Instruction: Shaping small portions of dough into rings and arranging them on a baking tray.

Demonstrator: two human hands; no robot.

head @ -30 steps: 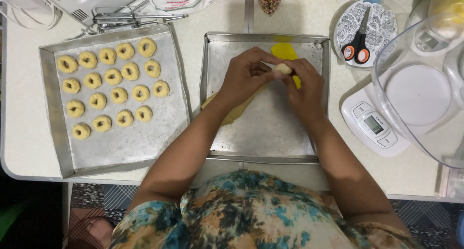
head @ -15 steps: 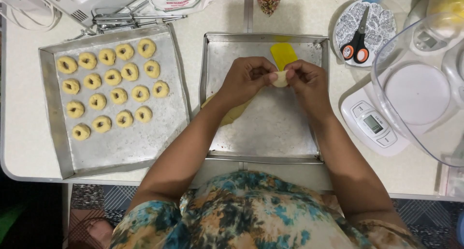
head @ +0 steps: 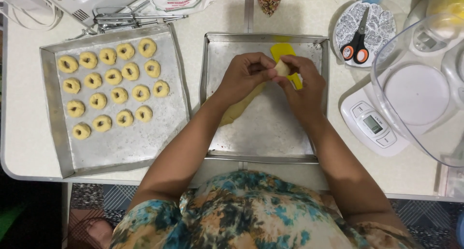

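Currently pinching small dough ball (head: 282, 68) betw. left hand (head: 246, 75) & right hand (head: 303, 82), both closed on it, held above centre tray (head: 266, 128) w/ yellow scraper (head: 284, 51) beneath, presumably to catch crumbs; ring cookies (head: 108, 89) on left tray (head: 130, 142), apart.

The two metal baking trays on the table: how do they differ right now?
The left tray carries rows of ring-shaped dough pieces; the right tray has no shaped rings, only a slab of yellow dough and a yellow scraper. Both hands, left hand and right hand, work a small dough lump over the right tray; none are over the left tray. Both are rectangular, silver and rimmed.
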